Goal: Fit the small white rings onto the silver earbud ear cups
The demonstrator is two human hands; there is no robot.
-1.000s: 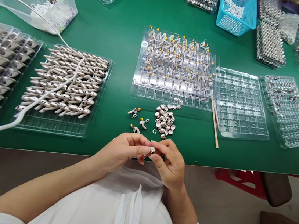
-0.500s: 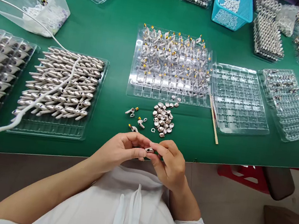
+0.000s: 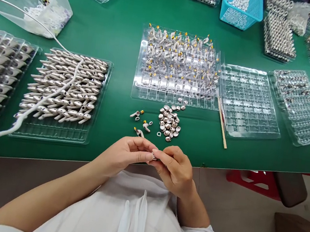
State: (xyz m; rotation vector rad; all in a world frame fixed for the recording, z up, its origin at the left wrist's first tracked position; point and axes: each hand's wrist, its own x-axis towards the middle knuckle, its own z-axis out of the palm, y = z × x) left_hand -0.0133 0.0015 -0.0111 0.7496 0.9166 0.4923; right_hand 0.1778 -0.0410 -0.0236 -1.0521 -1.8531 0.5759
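My left hand (image 3: 128,153) and my right hand (image 3: 173,167) meet at the front edge of the green table (image 3: 126,31). Together they pinch a small silvery cap (image 3: 154,155), which is mostly hidden between the fingertips. Just beyond them lies a pile of the same small caps (image 3: 169,122). To its left lie three loose white earbud parts (image 3: 141,123) with yellow tips. Behind the pile stands a clear tray (image 3: 178,63) filled with such earbud parts.
A clear tray of long white stems (image 3: 63,88) with a white hose (image 3: 28,111) across it sits at left. An empty clear tray (image 3: 249,102) and a wooden stick (image 3: 222,123) lie at right. A blue basket (image 3: 239,7) stands at the back.
My fingers have closed tighter round the cap, so it shows less than before. The view shifted slightly; the table's things have not moved.
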